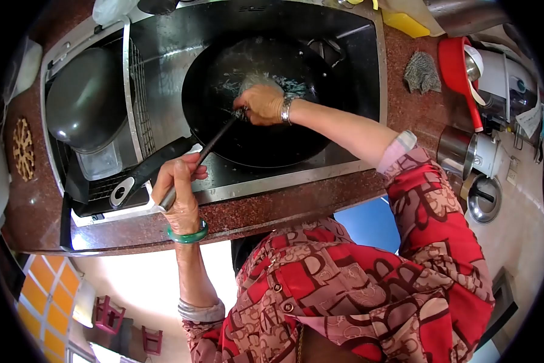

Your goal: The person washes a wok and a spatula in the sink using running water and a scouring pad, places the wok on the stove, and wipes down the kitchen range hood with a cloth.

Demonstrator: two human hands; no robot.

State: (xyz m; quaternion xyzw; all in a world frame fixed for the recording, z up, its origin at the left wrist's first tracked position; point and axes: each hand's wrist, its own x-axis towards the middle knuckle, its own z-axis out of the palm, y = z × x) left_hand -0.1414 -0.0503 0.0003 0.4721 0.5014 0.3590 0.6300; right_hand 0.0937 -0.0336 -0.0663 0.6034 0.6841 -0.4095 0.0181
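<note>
A black wok [266, 142] sits in the steel sink [166, 78], its long handle [157, 162] reaching out over the left side. Water splashes inside it. My left hand [181, 184], below a green bangle, is closed around the grip of a long-handled cooking utensil [218, 138] with a dark shaft. The shaft slants up into the wok. My right hand [263, 104], wearing a metal-banded watch or bracelet, is closed at the utensil's far end, over the wok. Its fingers hide the utensil's head, and whether they also hold a scrubber cannot be made out.
At the left, an upturned dark pan [87, 100] rests in a wire rack [140, 103] above a clear plastic container [100, 162]. A grey scouring cloth [422, 72] and a red-handled strainer or dipper [459, 78] lie right of the sink. A brown trivet [23, 149] lies far left.
</note>
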